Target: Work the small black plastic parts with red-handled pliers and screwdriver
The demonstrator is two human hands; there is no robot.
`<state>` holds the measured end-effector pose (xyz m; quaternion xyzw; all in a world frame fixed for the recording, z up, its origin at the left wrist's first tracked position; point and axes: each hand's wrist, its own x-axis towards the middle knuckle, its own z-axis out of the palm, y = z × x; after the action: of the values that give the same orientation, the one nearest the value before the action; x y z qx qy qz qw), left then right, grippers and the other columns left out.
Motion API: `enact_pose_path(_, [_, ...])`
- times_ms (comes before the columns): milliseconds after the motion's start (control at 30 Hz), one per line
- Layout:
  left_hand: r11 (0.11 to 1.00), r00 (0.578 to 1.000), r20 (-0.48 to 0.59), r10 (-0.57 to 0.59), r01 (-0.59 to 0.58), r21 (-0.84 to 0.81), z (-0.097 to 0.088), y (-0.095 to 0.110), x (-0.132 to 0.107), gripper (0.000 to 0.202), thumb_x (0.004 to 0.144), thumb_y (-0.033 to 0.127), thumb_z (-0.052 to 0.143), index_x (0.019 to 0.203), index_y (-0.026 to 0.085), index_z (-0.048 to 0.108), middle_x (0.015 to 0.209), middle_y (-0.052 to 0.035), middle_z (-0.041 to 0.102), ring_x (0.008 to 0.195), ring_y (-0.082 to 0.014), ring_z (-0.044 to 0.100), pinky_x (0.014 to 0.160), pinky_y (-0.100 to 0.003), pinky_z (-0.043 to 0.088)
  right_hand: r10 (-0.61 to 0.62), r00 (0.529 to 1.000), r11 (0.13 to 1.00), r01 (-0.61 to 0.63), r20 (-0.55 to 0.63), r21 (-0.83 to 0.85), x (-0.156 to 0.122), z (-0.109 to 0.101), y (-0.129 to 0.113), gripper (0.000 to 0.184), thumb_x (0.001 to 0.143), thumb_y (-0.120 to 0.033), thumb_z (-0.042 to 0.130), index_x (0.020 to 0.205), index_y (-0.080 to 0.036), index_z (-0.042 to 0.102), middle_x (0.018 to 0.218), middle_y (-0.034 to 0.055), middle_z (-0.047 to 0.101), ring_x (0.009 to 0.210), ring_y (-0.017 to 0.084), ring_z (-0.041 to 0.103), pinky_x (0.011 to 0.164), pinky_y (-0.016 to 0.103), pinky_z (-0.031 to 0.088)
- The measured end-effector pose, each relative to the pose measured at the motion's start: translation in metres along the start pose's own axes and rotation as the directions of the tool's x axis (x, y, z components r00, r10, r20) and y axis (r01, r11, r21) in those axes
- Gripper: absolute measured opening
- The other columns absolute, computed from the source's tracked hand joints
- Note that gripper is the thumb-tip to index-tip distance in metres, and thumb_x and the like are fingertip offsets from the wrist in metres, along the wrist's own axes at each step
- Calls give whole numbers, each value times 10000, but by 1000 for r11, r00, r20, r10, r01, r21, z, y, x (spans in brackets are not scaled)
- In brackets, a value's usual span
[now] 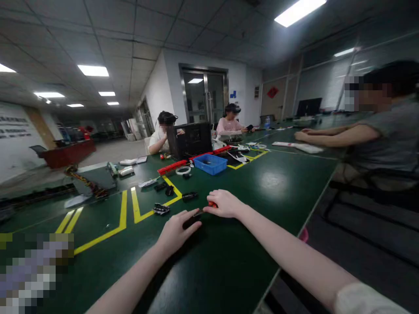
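My right hand (224,204) is closed around the red handle of a screwdriver (212,204), its thin shaft pointing left. Between the thumb and fingers of my left hand (178,229) is a small black part (190,221), mostly covered, so its exact kind does not show. The shaft meets or nearly meets this part; I cannot tell whether they touch. Just beyond my left hand lie a bundle of black and white connectors (161,209) and a black cylindrical piece (189,196) on the green table (242,257).
A blue bin (210,165) stands ahead, beside red strips (173,167) and a white cable coil (183,170). Behind them is a black computer case (190,141). Cables (90,185) lie on the left. One person (382,131) sits at the right, two others across the table.
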<state>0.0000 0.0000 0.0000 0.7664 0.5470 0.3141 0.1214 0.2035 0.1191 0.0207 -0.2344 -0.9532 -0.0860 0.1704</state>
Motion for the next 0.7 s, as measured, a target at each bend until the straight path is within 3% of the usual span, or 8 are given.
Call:
enact_pose_path(367, [998,1000,-23,7,-9,-62,2,-5,-1,402,846,416,597,1198,225,626,1155,-46,676,1039,-220,632,936,-333,482,-26,999,999,25,-29,-35,1,-1,-4,502,883,-620,425,709,-176,580,765,50,589,775,182,521,678,299,310])
enact_pose_path(500, [999,998,-53,-12,10,-44,2,-5,0,370,821,387,634,1149,215,641,1110,-49,689,1002,-220,643,907,-332,494,-25,1000,999,24,-19,-29,2,-1,-6,505,888,-625,409,732,-174,573,788,47,600,760,174,526,668,294,304])
enact_pose_path(700, [996,996,-72,55,-59,-63,0,-5,2,306,844,351,620,1116,218,660,1029,-59,673,921,-201,640,837,-304,503,-10,999,1000,10,-42,-4,0,-2,-3,485,908,-595,399,732,-175,566,795,43,589,770,165,520,672,288,299])
